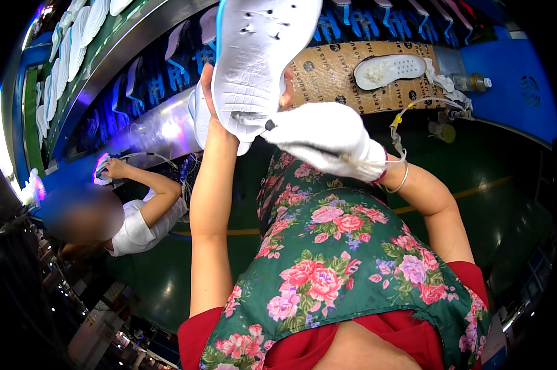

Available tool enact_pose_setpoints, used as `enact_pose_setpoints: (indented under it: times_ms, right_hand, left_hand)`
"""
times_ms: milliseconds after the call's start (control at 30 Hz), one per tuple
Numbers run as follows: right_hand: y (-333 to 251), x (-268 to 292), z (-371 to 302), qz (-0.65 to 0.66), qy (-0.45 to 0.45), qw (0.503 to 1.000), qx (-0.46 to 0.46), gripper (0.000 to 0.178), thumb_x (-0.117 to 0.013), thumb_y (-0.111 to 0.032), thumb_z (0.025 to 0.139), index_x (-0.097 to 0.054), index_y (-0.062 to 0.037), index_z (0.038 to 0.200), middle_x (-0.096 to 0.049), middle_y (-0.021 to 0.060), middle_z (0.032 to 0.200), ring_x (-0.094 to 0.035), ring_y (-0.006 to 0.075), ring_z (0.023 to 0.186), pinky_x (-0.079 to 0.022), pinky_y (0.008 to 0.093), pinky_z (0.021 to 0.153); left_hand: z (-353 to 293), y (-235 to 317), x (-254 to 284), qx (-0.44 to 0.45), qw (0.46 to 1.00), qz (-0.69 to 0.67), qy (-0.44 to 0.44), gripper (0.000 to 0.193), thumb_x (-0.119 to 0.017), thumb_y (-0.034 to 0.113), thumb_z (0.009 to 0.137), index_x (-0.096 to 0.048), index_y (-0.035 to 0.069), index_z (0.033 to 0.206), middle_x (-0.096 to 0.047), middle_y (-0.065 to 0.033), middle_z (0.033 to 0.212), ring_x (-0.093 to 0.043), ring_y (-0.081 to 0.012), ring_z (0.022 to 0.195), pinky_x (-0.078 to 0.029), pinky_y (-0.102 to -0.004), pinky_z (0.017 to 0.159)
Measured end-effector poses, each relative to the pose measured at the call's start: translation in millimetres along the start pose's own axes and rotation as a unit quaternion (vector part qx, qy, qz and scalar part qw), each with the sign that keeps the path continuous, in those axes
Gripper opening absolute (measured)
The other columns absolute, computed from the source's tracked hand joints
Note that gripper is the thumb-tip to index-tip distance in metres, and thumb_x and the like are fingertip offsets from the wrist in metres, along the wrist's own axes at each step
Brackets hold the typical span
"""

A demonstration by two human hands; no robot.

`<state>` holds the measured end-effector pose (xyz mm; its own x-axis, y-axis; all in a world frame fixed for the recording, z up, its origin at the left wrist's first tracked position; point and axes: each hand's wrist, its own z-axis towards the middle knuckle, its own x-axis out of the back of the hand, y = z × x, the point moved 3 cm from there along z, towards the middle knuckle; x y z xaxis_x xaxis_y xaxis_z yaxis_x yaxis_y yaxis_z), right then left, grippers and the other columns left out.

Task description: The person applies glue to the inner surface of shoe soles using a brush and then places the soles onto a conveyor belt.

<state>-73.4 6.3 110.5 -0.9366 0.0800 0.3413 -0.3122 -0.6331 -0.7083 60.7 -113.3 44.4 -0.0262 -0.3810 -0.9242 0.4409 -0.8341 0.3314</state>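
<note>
My left hand (209, 92) grips a white shoe sole (247, 61) with blue at its edge, held up at the top centre. Its fingers show on both sides of the sole, and small holes dot the far end. My right hand (328, 135), in a white knitted glove, is closed around a slim tool (269, 125) with a dark collar. The tool's greyish tip is blurred and meets the grooved near end of the sole; its exact kind cannot be made out. Another white sole (199, 120) is partly hidden behind the held one.
Cardboard (328, 68) covers the bench, bearing a white tray-like sole (389, 71) with pale scraps. A clear bottle (473, 82) and a thin hose with yellow fittings (397, 122) are at right. Racked soles (133, 83) line the far side. A co-worker (146, 216) handles a shoe at left.
</note>
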Motion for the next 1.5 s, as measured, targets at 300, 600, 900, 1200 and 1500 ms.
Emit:
enact_pose_setpoints:
  times_ms: [300, 600, 900, 1200, 1500]
  right_hand:
    - [-15, -4, -14, 0.093, -0.069, 0.993, -0.036, 0.027, -0.077, -0.008, 0.081, -0.074, -0.0129, 0.107, -0.073, 0.0099, 0.106, -0.071, 0.0267, 0.086, -0.057, 0.0351, 0.075]
    - [-5, -8, -19, 0.095, 0.026, 0.987, -0.126, 0.019, -0.077, -0.011, 0.083, -0.075, -0.0104, 0.101, -0.073, 0.0072, 0.096, -0.071, 0.0217, 0.085, -0.057, 0.0336, 0.077]
    - [4, 34, -8, 0.045, 0.093, 0.979, -0.177, 0.019, -0.075, -0.002, 0.082, -0.074, -0.0009, 0.101, -0.074, 0.0116, 0.098, -0.071, 0.0228, 0.088, -0.055, 0.0315, 0.079]
    - [-6, 65, -4, -0.076, 0.095, 0.989, -0.086, 0.021, -0.073, 0.000, 0.080, -0.072, -0.0008, 0.101, -0.072, 0.0139, 0.097, -0.071, 0.0275, 0.087, -0.055, 0.0340, 0.077]
    - [-21, 135, -106, 0.262, 0.403, 0.823, -0.302, 0.020, -0.062, 0.006, 0.082, -0.070, 0.0087, 0.099, -0.070, 0.0136, 0.092, -0.057, 0.0094, 0.063, -0.043, 0.0210, 0.054]
  left_hand:
    - [7, 6, -10, 0.048, 0.997, 0.051, -0.033, 0.102, -0.052, 0.078, 0.075, -0.044, 0.003, 0.145, -0.052, -0.0321, 0.123, -0.057, -0.0376, 0.087, -0.046, -0.0428, 0.072]
    - [7, 6, -7, 0.032, 0.997, 0.063, -0.036, 0.100, -0.051, 0.078, 0.076, -0.045, 0.007, 0.145, -0.052, -0.0316, 0.126, -0.057, -0.0404, 0.088, -0.047, -0.0429, 0.074]
    - [-12, -23, -16, -0.062, 0.953, 0.002, 0.298, 0.084, -0.038, 0.065, 0.094, -0.037, 0.002, 0.149, -0.052, -0.0246, 0.139, -0.061, -0.0461, 0.114, -0.051, -0.0561, 0.096]
    - [-1, -57, -25, -0.060, 0.955, -0.072, 0.281, 0.082, -0.039, 0.067, 0.095, -0.041, 0.004, 0.146, -0.057, -0.0206, 0.134, -0.063, -0.0426, 0.107, -0.054, -0.0534, 0.090]
    - [101, -22, -77, 0.013, 0.994, 0.104, -0.042, 0.109, -0.084, 0.049, 0.067, -0.031, 0.007, 0.152, -0.048, -0.0294, 0.136, -0.063, -0.0481, 0.101, -0.060, -0.0565, 0.074]
